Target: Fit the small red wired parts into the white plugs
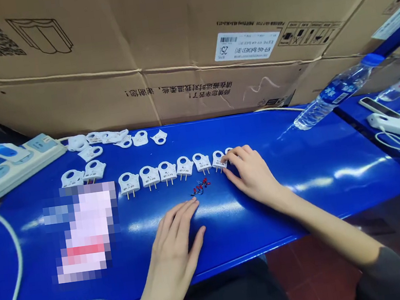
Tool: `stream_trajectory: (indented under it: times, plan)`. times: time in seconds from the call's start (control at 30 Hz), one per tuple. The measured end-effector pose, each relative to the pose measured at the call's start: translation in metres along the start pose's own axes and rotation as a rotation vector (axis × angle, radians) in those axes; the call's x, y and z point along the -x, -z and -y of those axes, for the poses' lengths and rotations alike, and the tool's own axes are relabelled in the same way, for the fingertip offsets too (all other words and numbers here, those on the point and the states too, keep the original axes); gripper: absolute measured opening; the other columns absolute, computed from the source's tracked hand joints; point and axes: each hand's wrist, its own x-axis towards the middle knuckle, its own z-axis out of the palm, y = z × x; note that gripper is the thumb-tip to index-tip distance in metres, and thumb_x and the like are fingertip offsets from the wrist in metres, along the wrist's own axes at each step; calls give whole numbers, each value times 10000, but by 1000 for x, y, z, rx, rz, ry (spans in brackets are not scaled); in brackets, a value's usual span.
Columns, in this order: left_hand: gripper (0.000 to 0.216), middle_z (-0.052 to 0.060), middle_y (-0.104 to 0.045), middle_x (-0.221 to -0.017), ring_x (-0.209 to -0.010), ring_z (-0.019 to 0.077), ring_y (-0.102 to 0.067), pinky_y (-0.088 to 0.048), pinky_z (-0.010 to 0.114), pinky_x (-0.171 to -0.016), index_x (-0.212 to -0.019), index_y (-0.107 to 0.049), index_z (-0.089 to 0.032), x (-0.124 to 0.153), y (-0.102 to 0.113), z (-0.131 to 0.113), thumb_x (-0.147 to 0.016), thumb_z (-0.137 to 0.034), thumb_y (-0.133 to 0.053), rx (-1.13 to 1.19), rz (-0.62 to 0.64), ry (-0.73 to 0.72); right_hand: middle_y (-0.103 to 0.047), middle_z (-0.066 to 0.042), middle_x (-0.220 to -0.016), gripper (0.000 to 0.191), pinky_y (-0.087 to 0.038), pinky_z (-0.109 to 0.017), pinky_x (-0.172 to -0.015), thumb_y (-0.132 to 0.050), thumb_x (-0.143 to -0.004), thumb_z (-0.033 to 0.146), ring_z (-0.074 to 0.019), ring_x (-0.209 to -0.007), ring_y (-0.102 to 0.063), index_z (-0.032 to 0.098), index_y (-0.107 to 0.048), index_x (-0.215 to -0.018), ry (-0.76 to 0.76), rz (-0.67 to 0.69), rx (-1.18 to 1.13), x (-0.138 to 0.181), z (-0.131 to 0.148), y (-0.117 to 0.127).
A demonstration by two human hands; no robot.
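Note:
A row of several white plug halves (168, 171) with metal pins lies across the blue table (320, 163). My right hand (252, 172) rests at the row's right end, its fingers curled on the last plug half (229, 152), which is mostly hidden. My left hand (173, 244) lies flat on the table, fingers stretched out together, holding nothing. Its fingertips point at a small pile of red and dark little parts (200, 186) just below the row.
More white plug shells (110, 138) lie at the back left, two more (83, 175) nearer. A power strip (10, 162) and white cables (13, 273) sit left. A water bottle (336, 92) lies at right. Cardboard boxes (171, 40) wall off the back.

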Motion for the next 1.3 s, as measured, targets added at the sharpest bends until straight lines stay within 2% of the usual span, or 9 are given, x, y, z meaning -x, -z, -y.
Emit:
stream_trajectory:
  times: [0.2,0.33,0.47,0.57,0.63,0.73,0.97,1.13,1.3]
  plan:
    - [485,61,-609,-1482,-1404,267,-546,-518,493,-1136,-1528,-422,-316,1,0,1,-1054,-370,-512,-4,-7,-1,-677,-100,-1182,158,-472,-428,-842,-617,-1005,240,-294,-1063,-579,201,-679,-1144,42,-124,-78,4,6,2]
    - [533,72,-591,-1493,-1407,265,-545,-510,494,-1141,-1559,-370,-314,2,0,1,-1053,-374,-527,15,-32,10,-687,-96,-1145,144,-504,-410,-901,-613,-1007,222,-245,-1042,-602,197,-675,-1134,200,-222,-259,10,22,7]
    - [541,88,-580,-1490,-1387,281,-565,-535,526,-1103,-1565,-346,-329,2,-1,-1,-1055,-382,-521,64,-56,64,-719,-83,-1099,119,-524,-372,-846,-616,-1003,231,-222,-1009,-617,195,-669,-1102,450,-198,-364,16,39,4]
    - [600,115,-568,-1501,-1381,291,-577,-533,539,-1107,-1594,-298,-317,2,-1,-1,-1047,-385,-535,107,-68,95,-737,-83,-1091,123,-520,-368,-817,-610,-1012,259,-217,-979,-614,191,-675,-1090,520,-123,-372,19,44,0]
    - [637,123,-562,-1510,-1385,283,-575,-530,527,-1118,-1615,-267,-308,3,-2,0,-1044,-373,-542,112,-76,90,-741,-84,-1105,133,-517,-375,-827,-597,-1022,271,-218,-990,-613,198,-678,-1098,521,-88,-376,20,43,-2]
    - [576,104,-583,-1497,-1395,278,-562,-525,513,-1121,-1586,-331,-315,3,-2,1,-1049,-347,-535,80,-58,33,-736,-83,-1140,145,-517,-385,-852,-579,-1033,275,-223,-1036,-615,215,-680,-1116,523,-65,-377,20,42,-4]
    - [485,88,-614,-1459,-1379,272,-570,-526,482,-1108,-1518,-404,-296,2,-1,1,-1051,-325,-531,49,-51,15,-714,-114,-1157,242,-547,-385,-858,-624,-1021,349,-227,-1038,-636,184,-665,-1193,554,-113,-434,18,40,-3]
    - [480,99,-623,-1422,-1334,267,-597,-531,469,-1083,-1511,-406,-296,3,0,1,-1051,-325,-540,53,-55,33,-729,-102,-1117,208,-553,-398,-866,-529,-1065,282,-227,-1018,-664,191,-658,-1200,284,-188,-407,17,35,-7]
    - [491,111,-622,-1418,-1332,285,-598,-530,489,-1076,-1519,-401,-292,2,0,0,-1051,-351,-536,51,-47,50,-721,-112,-1139,226,-555,-403,-874,-514,-1069,252,-239,-1029,-661,192,-682,-1209,195,-56,-311,14,28,-14]
